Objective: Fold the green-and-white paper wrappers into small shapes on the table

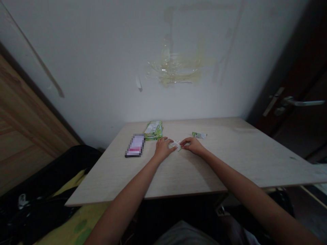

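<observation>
A small white folded piece of paper [176, 145] with faint printing lies between my hands over the table. My left hand [163, 147] pinches its left side, thumb in front and fingers curled behind. At its right side, my right hand [192, 145] has thumb and fingertips closed on the edge. Just behind my left hand sits a stack of green and white printed leaflets [153, 129]. Off to the right, beyond my right hand, is a small green and white folded paper [199, 135].
A phone [135, 145] with a blurred screen lies left of my hands. The light wood table [230, 163] meets a white wall [102, 68] bearing old clear tape [176, 69]. A dark door with a metal handle [304, 102] stands at the right.
</observation>
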Available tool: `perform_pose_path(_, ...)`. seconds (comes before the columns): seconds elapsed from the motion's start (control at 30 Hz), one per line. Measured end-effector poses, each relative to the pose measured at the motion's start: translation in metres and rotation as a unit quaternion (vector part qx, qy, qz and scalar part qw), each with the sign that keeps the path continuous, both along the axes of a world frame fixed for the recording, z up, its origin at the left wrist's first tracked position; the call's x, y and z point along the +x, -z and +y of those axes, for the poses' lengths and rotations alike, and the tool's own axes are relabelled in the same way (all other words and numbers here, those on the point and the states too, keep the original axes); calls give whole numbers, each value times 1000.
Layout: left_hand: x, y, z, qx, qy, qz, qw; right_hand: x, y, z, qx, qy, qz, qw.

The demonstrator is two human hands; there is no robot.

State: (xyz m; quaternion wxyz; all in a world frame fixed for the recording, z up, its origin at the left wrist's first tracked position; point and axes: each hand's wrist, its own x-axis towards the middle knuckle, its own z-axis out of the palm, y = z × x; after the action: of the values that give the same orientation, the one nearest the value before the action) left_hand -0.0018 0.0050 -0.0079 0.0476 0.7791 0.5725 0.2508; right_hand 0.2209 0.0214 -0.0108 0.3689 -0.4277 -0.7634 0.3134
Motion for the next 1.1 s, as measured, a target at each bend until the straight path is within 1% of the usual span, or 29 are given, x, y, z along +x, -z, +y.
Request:
perform_pose_path(0.13,1,-3,-2,-10,-1,10,1000,-1,0,-1,22,6,-20,1000)
perform_pose_path(0.23,1,-3,-3,-18,2,30,999,0,-3,-2,53,7,-41,998)
perform_pose_path(0.43,3,2,-3,-5,5,47,999,2,-5,1,152,-21,-89,984)
perform_pose_path(0.57,2,4,-2,1,16,56,998,3,-2,3,187,-41,-113,975)
perform_pose_path(0.73,2,2,-1,-12,8,50,999,2,0,1,182,-49,-129,974)
perform_pose_path(0.9,3,0,-1,-18,-7,29,999,-4,-3,-5,178,-31,-147,973)
perform_pose_path(1.1,1,0,1,-26,-2,46,999,-9,-5,-8,159,-5,-175,972)
